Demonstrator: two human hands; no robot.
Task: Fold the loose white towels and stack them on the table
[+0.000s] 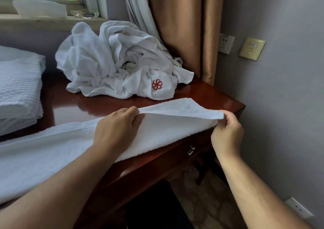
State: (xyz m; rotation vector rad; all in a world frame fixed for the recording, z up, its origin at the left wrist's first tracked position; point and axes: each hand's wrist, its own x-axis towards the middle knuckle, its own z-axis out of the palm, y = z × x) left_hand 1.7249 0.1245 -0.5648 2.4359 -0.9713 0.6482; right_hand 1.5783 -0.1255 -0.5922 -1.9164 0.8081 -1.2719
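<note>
A long white towel [52, 151] lies spread along the front of the dark red wooden table [73, 104]. Its right end is lifted off the tabletop. My left hand [115, 125] pinches the far corner of that raised end, and my right hand [228, 129] pinches the near corner by the table's right edge. Behind them a heap of loose crumpled white towels [112, 60] sits at the back of the table; one shows a red flower logo [157, 84]. A stack of folded white towels [17, 88] stands at the left.
A brown curtain [185, 27] hangs behind the table's right corner, with a grey wall and sockets [226, 43] to the right. A window sill [49, 21] runs along the back. A drawer handle [191, 150] sits under the table front.
</note>
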